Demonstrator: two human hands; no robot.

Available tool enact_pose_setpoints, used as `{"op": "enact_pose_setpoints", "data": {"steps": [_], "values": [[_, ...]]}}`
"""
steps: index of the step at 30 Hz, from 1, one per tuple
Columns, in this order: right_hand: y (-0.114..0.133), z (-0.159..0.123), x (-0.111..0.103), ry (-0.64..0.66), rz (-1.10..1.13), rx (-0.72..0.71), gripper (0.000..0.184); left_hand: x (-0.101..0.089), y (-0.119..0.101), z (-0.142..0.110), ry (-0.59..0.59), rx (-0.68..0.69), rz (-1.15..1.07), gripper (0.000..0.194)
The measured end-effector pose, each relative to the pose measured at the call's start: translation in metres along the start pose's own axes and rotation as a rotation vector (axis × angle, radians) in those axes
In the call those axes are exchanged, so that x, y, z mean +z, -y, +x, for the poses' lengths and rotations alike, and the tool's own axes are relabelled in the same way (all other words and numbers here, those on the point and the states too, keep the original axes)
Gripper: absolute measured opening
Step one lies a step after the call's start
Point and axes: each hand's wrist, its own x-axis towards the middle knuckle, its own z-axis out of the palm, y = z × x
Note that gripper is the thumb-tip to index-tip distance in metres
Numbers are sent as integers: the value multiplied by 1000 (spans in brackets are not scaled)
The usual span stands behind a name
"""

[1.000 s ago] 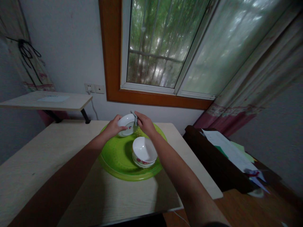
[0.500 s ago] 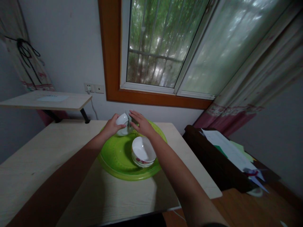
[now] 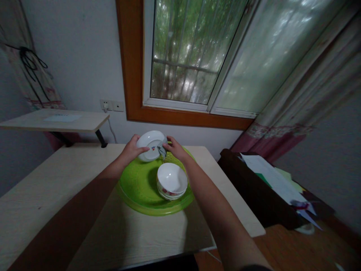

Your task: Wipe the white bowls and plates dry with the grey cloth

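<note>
In my left hand (image 3: 131,150) a white dish (image 3: 149,141) is gripped by its left side, thumb across the near face. It is tilted toward me above the back of a bright green basin (image 3: 135,192), and a small coloured mark shows on it. My right hand (image 3: 175,148) is closed on a thin grey patterned cloth (image 3: 161,149) at the dish's right rim. Below, a stack of white bowls (image 3: 172,178) with red flower patterns sits in the right part of the basin, near my right forearm.
The basin rests on a pale wooden table (image 3: 101,229). A raised shelf (image 3: 93,122) with a paper sheet stands at the left. Behind are a wall socket (image 3: 111,105) and a window (image 3: 183,64). Right of the table, papers (image 3: 270,177) lie on a dark piece of furniture.
The dish has turned so its broad face now shows toward me. My right hand has moved slightly right and down, its fingers going from outstretched to closed on the cloth.
</note>
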Motion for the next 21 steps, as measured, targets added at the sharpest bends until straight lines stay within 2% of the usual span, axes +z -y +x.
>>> {"op": "enact_pose_setpoints", "data": {"steps": [3, 10, 14, 21], "values": [[-3, -1, 1, -6, -12, -6, 59, 1, 2, 2, 22, -16, -45, 59], [3, -4, 3, -21, -85, -53, 58, 2, 8, 4, 141, -36, -95, 66], [7, -7, 2, 14, -115, -8, 60, 5, 14, 4, 181, -40, -127, 70], [8, -10, 4, 38, -184, 69, 64, 6, 22, 4, 250, -70, -133, 65]]}}
